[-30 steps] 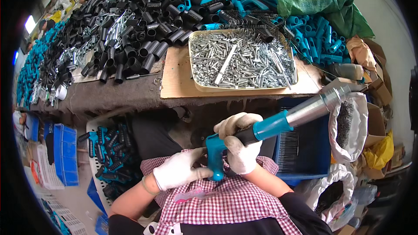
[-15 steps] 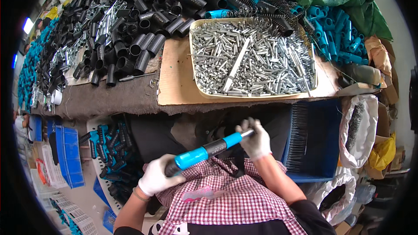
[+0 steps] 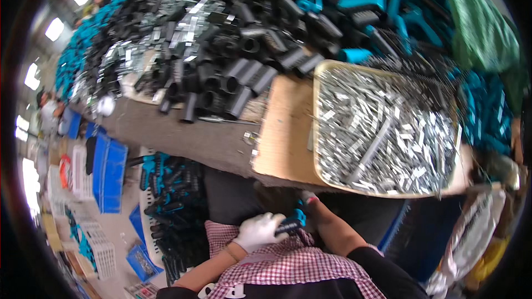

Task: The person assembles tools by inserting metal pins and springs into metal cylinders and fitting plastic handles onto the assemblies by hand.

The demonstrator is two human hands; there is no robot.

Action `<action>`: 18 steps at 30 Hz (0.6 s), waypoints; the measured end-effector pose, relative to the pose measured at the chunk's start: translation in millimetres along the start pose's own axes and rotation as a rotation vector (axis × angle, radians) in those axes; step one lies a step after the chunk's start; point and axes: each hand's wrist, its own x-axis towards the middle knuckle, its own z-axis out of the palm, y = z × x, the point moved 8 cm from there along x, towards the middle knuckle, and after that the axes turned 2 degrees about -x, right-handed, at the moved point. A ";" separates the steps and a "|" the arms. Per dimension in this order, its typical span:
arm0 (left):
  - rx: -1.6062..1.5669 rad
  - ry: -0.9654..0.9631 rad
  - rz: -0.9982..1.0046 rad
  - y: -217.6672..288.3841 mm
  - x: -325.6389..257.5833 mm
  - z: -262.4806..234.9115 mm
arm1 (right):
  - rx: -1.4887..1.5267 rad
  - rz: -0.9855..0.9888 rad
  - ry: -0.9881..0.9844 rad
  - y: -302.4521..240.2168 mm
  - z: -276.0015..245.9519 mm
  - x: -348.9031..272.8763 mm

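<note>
Over my lap, my left hand (image 3: 259,232) in a white glove grips the black end of a teal-and-black tubular tool handle (image 3: 292,222). The handle tilts away toward the bench edge. Past its teal part, my right hand (image 3: 310,197) reaches in close to the edge, with only a bit of the glove showing, so its fingers are hidden. Beyond both hands, a cream tray (image 3: 317,127) full of small metal pins (image 3: 382,127) rests on a wooden board (image 3: 282,130). A flat metal strip (image 3: 374,149) lies across the pins.
Black tubes (image 3: 238,77) and teal handles (image 3: 363,3) are heaped along the bench. At my left, a white crate (image 3: 147,199) holds finished-looking handles (image 3: 166,188), with blue bins (image 3: 109,174) beyond. A dark blue bin (image 3: 415,232) stands at my right, beside a white sack (image 3: 471,238).
The view has swung, so the bench sits lower and further right. The handle is now steeper, pointing away from me. My right hand has gone from plain sight to mostly hidden near the bench edge.
</note>
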 end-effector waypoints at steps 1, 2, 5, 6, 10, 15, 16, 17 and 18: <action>-0.019 0.010 -0.010 -4.5 -3.4 -1.8 | 0.030 -0.028 -0.012 75.4 57.1 -75.3; -0.034 0.016 -0.003 -3.5 -2.0 -2.9 | 0.066 -0.044 -0.014 80.3 58.6 -82.2; -0.048 -0.029 -0.023 -5.0 8.0 4.3 | 0.171 -0.094 -0.026 89.9 45.4 -82.0; -0.059 -0.094 -0.067 -5.8 11.4 8.2 | 0.208 -0.108 -0.037 82.1 44.7 -75.2; -0.092 -0.076 -0.079 -0.8 17.4 0.8 | 0.365 -0.083 -0.039 149.2 23.6 -89.6; -0.171 0.010 -0.107 2.2 21.0 -0.6 | 0.591 0.025 -0.028 177.0 24.8 -83.1; -0.192 0.043 -0.148 4.8 23.9 -3.8 | 0.650 0.057 -0.012 140.5 21.1 -56.0; -0.207 0.010 -0.141 13.8 28.1 -9.5 | 0.705 0.094 0.015 159.8 17.3 -62.2; -0.216 0.032 -0.090 20.9 32.6 -5.5 | 0.760 0.132 0.045 183.7 8.1 -79.0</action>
